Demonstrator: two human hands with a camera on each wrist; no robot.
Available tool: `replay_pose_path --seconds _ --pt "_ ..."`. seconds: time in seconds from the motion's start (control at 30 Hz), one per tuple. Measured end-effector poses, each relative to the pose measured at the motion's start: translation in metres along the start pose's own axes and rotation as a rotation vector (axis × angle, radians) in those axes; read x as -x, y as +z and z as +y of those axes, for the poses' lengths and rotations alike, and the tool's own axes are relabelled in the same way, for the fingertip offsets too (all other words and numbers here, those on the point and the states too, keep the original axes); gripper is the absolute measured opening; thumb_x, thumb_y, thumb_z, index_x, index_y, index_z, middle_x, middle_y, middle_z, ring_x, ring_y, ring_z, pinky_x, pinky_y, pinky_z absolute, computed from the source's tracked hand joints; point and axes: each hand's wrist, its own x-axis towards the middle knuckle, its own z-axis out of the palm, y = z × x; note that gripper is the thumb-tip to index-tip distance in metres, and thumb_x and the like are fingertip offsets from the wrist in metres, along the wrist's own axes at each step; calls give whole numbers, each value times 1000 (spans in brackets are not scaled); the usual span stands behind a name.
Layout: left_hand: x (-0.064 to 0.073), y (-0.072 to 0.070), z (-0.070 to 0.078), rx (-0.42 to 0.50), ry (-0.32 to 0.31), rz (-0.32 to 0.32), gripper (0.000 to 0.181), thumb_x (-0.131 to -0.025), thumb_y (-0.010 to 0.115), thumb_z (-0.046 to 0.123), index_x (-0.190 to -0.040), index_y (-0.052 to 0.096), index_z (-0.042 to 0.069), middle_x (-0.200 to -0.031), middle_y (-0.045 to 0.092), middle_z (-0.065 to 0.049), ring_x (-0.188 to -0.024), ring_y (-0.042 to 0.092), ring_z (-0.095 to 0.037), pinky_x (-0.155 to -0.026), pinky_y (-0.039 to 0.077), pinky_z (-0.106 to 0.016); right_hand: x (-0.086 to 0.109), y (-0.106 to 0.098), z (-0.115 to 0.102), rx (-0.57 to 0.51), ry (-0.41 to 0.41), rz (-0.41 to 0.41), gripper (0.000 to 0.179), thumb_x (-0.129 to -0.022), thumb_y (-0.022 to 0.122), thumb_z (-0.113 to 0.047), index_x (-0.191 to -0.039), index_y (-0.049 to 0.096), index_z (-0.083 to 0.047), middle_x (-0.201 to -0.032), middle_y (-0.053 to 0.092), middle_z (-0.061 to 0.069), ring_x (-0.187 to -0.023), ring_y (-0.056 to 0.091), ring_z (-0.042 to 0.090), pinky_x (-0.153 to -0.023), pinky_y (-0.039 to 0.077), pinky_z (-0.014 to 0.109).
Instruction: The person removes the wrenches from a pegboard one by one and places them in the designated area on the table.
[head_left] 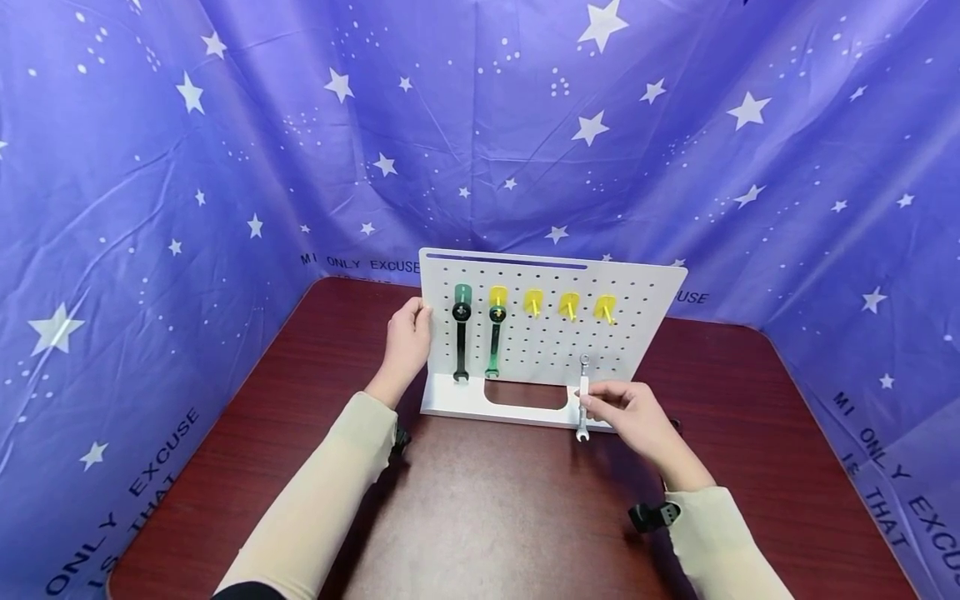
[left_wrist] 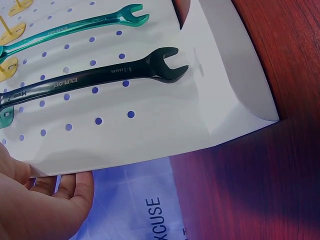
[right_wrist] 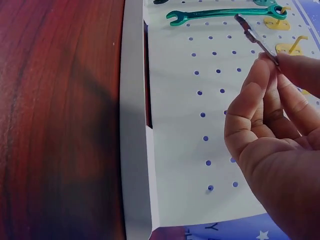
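A white pegboard stands upright on the table, its left edge gripped by my left hand between thumb and fingers. My right hand pinches a small silver wrench by the middle, in front of the board's lower right part. The silver wrench hangs upright, its open jaw downward. On the left of the board a black wrench hangs from a green hook. Beside it a green wrench hangs from a yellow hook. In the right wrist view the thumb and fingertips hold the silver wrench.
Three bare yellow hooks continue the row to the right. The pegboard's base has a wide cut-out and sits on the dark red wooden table. A purple star-patterned curtain surrounds the table behind and at both sides.
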Motion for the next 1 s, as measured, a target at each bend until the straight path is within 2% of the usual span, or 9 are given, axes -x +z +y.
replay_pose_path --seconds 0.17,0.4,0.53,0.83,1.0 --pt "1 -1 4 15 -15 -6 14 -104 53 3 -102 65 -4 -87 65 -19 -79 59 -31 -71 49 -42 3 -1 2 -26 11 6 20 -94 73 -6 -107 72 9 -84 68 10 -72 62 12 -66 54 30" --pt "2 -2 4 14 -31 -10 15 -105 52 3 -102 65 -3 -81 60 -18 -76 55 -30 -68 46 -40 9 -2 2 -35 55 16 19 -94 73 -8 -107 73 6 -91 71 12 -76 64 11 -71 56 32" --pt "2 -2 4 13 -30 -13 15 -105 52 4 -103 65 -3 -84 62 -18 -77 57 -29 -69 47 -40 11 -4 5 -24 63 26 21 -95 73 -9 -108 73 7 -91 71 11 -77 64 10 -71 56 30" --pt "2 -2 5 12 -32 -18 16 -106 51 4 -105 66 -3 -89 65 -19 -79 59 -30 -70 48 -42 17 -10 12 7 27 32 19 -95 73 -8 -107 74 6 -96 71 11 -80 62 8 -71 53 24" --pt "2 -2 4 8 -36 -15 16 -106 51 5 -105 65 -3 -92 67 -20 -81 60 -31 -72 50 -44 19 -12 13 -34 19 30 19 -94 72 -4 -108 72 10 -96 71 15 -80 65 8 -73 56 27"
